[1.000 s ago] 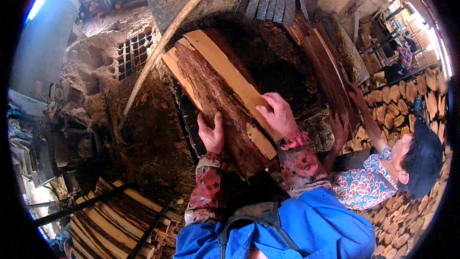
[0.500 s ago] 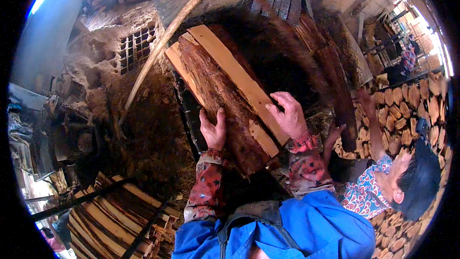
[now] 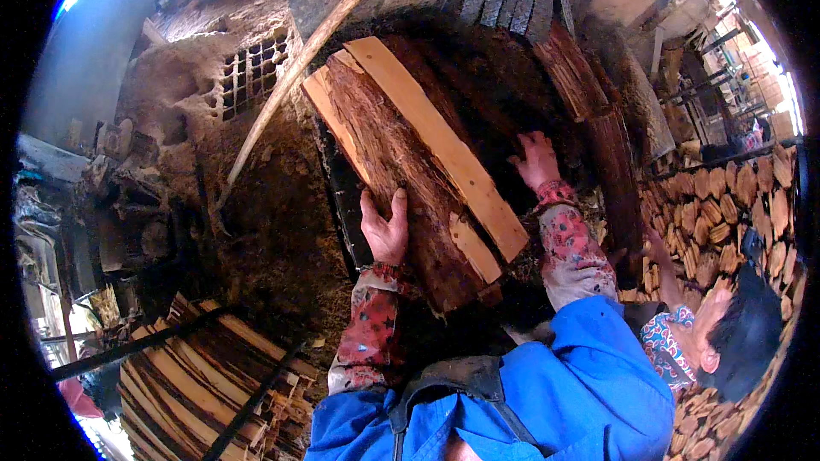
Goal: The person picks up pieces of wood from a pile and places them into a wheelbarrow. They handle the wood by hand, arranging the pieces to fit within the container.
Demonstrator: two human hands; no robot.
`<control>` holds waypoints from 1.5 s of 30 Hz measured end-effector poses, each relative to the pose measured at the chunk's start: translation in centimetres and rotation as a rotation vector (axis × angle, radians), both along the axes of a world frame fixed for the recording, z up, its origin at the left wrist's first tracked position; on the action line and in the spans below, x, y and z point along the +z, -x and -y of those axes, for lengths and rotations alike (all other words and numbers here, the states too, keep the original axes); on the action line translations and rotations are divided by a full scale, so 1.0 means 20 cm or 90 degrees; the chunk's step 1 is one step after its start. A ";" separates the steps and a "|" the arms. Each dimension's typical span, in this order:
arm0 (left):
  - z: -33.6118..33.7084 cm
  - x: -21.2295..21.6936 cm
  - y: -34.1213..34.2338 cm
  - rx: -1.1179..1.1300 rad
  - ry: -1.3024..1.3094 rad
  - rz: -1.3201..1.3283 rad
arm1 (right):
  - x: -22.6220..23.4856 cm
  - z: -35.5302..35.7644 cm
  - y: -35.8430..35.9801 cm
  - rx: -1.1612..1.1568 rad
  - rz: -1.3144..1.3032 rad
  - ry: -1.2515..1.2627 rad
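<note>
A rough bark-covered slab [image 3: 384,145] lies at a slant before me, with a pale sawn strip [image 3: 444,149] along its right side. My left hand [image 3: 383,235] holds the slab's near left edge, thumb on the bark and fingers at the side. Clear of the wood, my right hand [image 3: 536,162] is open, fingers spread over the dark area right of the strip. Longer bark slabs [image 3: 615,179] stand farther right, nearest that hand. A co-worker's hand [image 3: 662,269] is beside their lower end, its fingers partly hidden.
A bent pole [image 3: 299,68] crosses at the far left. Bundled slabs [image 3: 196,376] lie at lower left under dark bars. Stacked split wood [image 3: 726,205] fills the right, where a co-worker [image 3: 735,333] leans close to my right arm. A metal grid [image 3: 252,77] shows beyond sawdust.
My right hand has let go of the pale strip and moved right and away from me. My left hand stays on the slab. The bark slab at the right has stopped blurring.
</note>
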State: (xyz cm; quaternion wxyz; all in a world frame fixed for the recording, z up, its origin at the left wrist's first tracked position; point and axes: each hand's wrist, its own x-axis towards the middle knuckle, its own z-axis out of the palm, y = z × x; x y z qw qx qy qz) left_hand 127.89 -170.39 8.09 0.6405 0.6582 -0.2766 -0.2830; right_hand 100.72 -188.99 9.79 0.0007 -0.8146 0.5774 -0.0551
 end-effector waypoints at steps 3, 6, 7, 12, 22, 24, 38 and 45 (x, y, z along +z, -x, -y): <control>-0.01 0.05 0.01 0.002 0.000 0.003 | 0.02 0.02 -0.01 -0.007 -0.018 -0.063; -0.02 0.06 0.01 0.005 0.002 0.011 | 0.04 0.01 -0.03 -0.014 -0.015 -0.077; -0.02 0.04 0.01 0.007 0.002 0.017 | 0.04 0.00 -0.03 -0.018 -0.011 -0.071; 0.00 0.04 0.00 -0.001 0.002 -0.004 | 0.05 0.04 -0.04 -0.036 -0.015 -0.073; 0.00 0.06 0.00 0.011 -0.033 0.025 | 0.04 0.11 -0.06 -0.108 0.041 -0.178; -0.01 0.02 0.00 0.010 -0.020 0.031 | 0.10 0.11 -0.09 -0.102 0.029 -0.233; -0.02 -0.03 0.00 -0.001 -0.021 0.002 | 0.03 -0.11 -0.22 0.086 0.269 -0.119; -0.01 -0.02 0.00 0.004 0.002 0.024 | 0.18 -0.14 -0.22 0.047 0.032 0.055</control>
